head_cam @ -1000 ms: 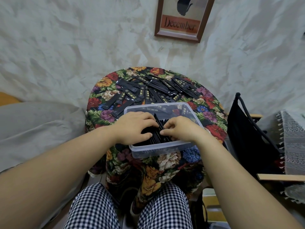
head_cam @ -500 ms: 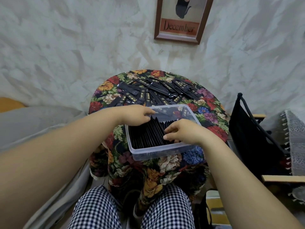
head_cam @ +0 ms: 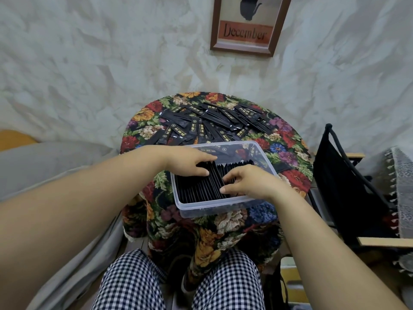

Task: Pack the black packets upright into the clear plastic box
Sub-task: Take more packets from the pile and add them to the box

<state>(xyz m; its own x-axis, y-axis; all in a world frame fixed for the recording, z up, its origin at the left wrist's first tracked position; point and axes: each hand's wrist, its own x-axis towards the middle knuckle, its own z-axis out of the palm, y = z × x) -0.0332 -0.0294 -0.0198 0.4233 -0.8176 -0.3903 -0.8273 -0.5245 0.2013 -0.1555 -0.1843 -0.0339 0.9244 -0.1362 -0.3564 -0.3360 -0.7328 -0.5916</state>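
Note:
A clear plastic box (head_cam: 214, 206) stands on the near part of a small round table. Inside it a dense row of black packets (head_cam: 196, 189) stands upright on edge. My left hand (head_cam: 187, 163) reaches over the box's left wall, its fingers flat on the packet tops at the far left. My right hand (head_cam: 248, 182) rests on the packets at the right side, fingertips pressing among their top edges. Neither hand lifts a packet clear. Many loose black packets (head_cam: 214, 126) with gold print lie flat in a heap behind the box.
The table wears a floral cloth (head_cam: 288, 157) that hangs down its front. A grey cushion (head_cam: 44, 166) lies to the left, a black fabric rack (head_cam: 348, 186) stands to the right. My checked trousers (head_cam: 178, 285) are below. A framed picture (head_cam: 245, 25) hangs on the wall.
My left hand left the middle of the box, went toward the loose heap, and now lies on the packets at the box's far left. My right hand stayed on the packets.

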